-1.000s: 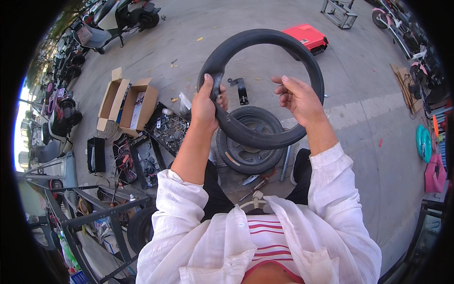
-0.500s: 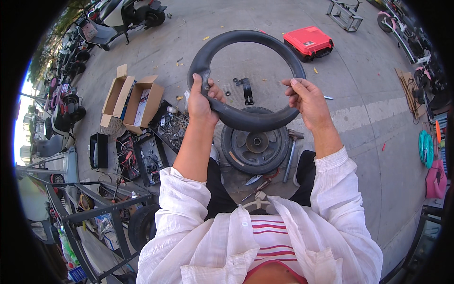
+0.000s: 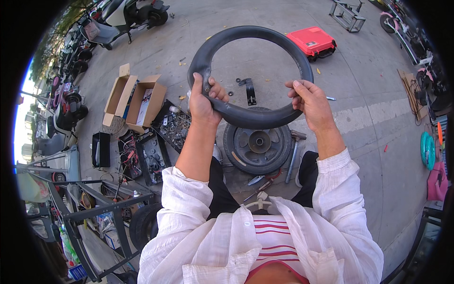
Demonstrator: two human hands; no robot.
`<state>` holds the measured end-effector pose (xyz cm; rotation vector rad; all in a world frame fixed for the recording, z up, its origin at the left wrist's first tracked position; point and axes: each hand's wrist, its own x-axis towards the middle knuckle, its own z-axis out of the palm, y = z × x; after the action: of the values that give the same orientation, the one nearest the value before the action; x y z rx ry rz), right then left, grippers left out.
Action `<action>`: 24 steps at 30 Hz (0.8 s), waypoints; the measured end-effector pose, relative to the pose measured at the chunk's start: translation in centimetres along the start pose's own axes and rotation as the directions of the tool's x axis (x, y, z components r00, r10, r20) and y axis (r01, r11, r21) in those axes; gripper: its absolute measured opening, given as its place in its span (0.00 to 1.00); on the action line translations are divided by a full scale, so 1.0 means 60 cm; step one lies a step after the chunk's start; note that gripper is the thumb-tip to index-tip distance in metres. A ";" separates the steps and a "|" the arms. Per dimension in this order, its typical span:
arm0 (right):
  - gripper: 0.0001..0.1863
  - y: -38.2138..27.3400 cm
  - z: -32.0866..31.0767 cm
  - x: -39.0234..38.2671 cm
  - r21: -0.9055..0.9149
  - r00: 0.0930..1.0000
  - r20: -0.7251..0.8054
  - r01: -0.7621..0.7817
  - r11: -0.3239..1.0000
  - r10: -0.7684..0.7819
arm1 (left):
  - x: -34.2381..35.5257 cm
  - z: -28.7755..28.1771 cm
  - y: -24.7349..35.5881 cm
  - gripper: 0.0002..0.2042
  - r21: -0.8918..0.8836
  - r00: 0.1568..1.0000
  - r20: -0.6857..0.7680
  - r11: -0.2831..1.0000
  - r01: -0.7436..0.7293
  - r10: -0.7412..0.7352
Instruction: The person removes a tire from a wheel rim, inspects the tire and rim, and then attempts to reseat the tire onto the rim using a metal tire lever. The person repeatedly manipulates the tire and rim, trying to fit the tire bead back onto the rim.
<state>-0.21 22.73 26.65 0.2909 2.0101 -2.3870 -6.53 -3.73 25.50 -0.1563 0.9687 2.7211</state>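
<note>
A black rubber inner tube (image 3: 250, 116), full and round, is held up in front of me as a ring. My left hand (image 3: 204, 102) is closed round its left side, the thumb lying beside a short metal valve. At the tube's right side my right hand (image 3: 308, 100) overlaps it, thumb and fingertips pinched together; anything between them is too small to make out. Below the tube, between my feet, a small wheel with a black tyre (image 3: 257, 144) lies flat on the ground. A hammer (image 3: 294, 154) lies right of the wheel.
Pliers with red handles (image 3: 267, 182) lie near my feet. A black bracket (image 3: 249, 92) rests beyond the wheel. Left are a tray of metal parts (image 3: 177, 124), open cardboard boxes (image 3: 150, 102) and a metal frame (image 3: 90, 213). A red case (image 3: 312, 41) sits at the far right; scooters (image 3: 135, 16) stand behind.
The tube has risen slightly in the picture, its far side further from me. Both hands keep nearly the same pose. The surroundings have shifted a little to the right.
</note>
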 end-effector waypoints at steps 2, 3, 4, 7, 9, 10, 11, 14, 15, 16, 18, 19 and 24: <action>0.14 -0.001 0.001 0.000 -0.005 1.000 0.002 -0.006 1.000 0.006 | 0.000 -0.001 0.001 0.24 0.002 1.000 0.004 1.000 0.000 0.000; 0.14 -0.001 0.000 0.000 -0.004 1.000 0.004 -0.008 1.000 0.008 | -0.001 0.000 0.000 0.24 0.001 1.000 0.006 1.000 0.000 0.000; 0.14 -0.001 0.000 0.000 -0.004 1.000 0.006 -0.010 1.000 0.010 | -0.001 0.001 0.000 0.24 0.000 1.000 0.008 1.000 0.001 -0.001; 0.13 0.000 -0.002 0.001 0.010 1.000 0.007 -0.011 1.000 0.011 | -0.005 0.004 0.002 0.24 0.005 1.000 0.012 1.000 -0.008 0.008; 0.13 0.001 -0.006 0.002 0.032 1.000 -0.022 0.007 0.999 -0.006 | -0.006 0.001 0.006 0.25 0.005 0.999 0.035 1.000 -0.028 0.028; 0.13 0.001 -0.009 0.003 0.046 0.998 -0.050 0.025 0.999 -0.022 | -0.006 0.000 0.009 0.25 0.004 0.998 0.047 0.999 -0.037 0.037; 0.13 0.000 -0.013 0.006 0.060 0.996 -0.079 0.043 0.997 -0.038 | -0.006 -0.001 0.013 0.25 -0.025 0.998 0.061 0.999 -0.033 0.035; 0.14 -0.001 -0.032 0.022 -0.019 0.921 -0.380 0.081 0.997 -0.082 | -0.004 -0.009 0.021 0.25 -0.064 0.990 0.135 0.997 -0.036 0.044; 0.15 -0.003 -0.041 0.030 0.011 0.898 -0.436 0.072 0.997 -0.060 | -0.006 -0.006 0.025 0.25 -0.107 0.979 0.198 0.994 -0.020 0.041; 0.15 -0.002 -0.049 0.037 0.041 0.871 -0.490 0.056 0.998 -0.028 | -0.009 -0.005 0.027 0.25 -0.125 0.972 0.228 0.992 -0.023 0.051; 0.17 0.004 -0.062 0.042 0.104 0.810 -0.585 0.022 0.994 0.044 | -0.016 -0.002 0.037 0.23 -0.161 0.958 0.275 0.986 -0.031 0.075; 0.17 0.005 -0.064 0.038 0.148 0.864 -0.500 0.025 0.989 0.053 | -0.018 -0.005 0.042 0.24 -0.170 0.947 0.312 0.985 -0.021 0.074; 0.18 0.011 -0.064 0.027 0.309 0.977 -0.205 0.016 0.951 0.050 | -0.023 -0.011 0.053 0.25 -0.137 0.902 0.428 0.991 -0.001 0.061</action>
<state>-1.23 26.56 25.16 0.5857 1.6804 -2.7623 -6.07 -6.80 27.20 0.4282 0.6633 2.6741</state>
